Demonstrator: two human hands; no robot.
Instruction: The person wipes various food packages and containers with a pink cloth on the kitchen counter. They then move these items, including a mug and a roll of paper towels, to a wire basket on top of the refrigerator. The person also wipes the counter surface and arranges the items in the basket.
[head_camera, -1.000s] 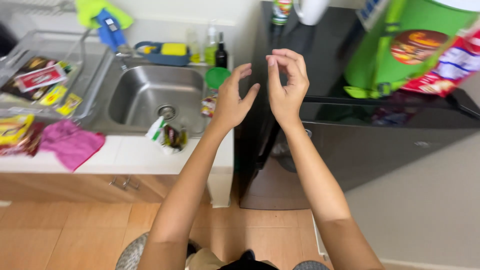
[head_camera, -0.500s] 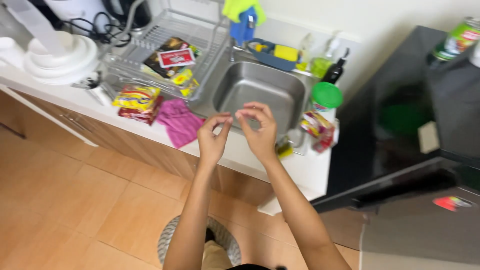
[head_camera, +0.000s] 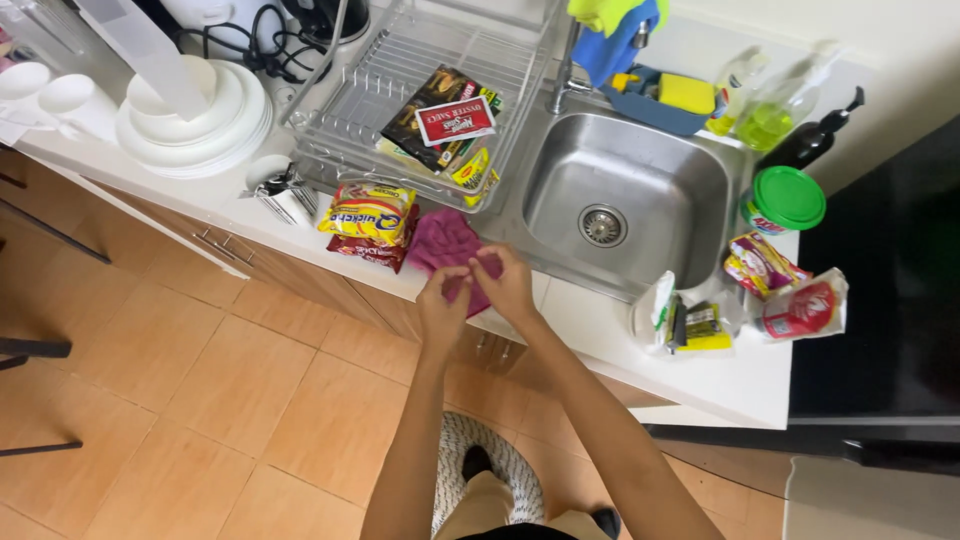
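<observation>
We are holding our left hand (head_camera: 443, 308) and right hand (head_camera: 510, 285) together, fingers pinching the edge of the magenta cloth (head_camera: 448, 245) lying on the bench (head_camera: 610, 335) beside the sink (head_camera: 625, 190), not yet lifting it.

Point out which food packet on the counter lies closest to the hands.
The yellow noodle packet, left of the magenta cloth; the other packets lie farther right, beyond the sink.

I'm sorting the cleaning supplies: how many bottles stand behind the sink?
3. A clear spray bottle by the blue sponge tray, a spray bottle of green liquid right of it, and a dark pump bottle at the far right. Others may be hidden.
</observation>
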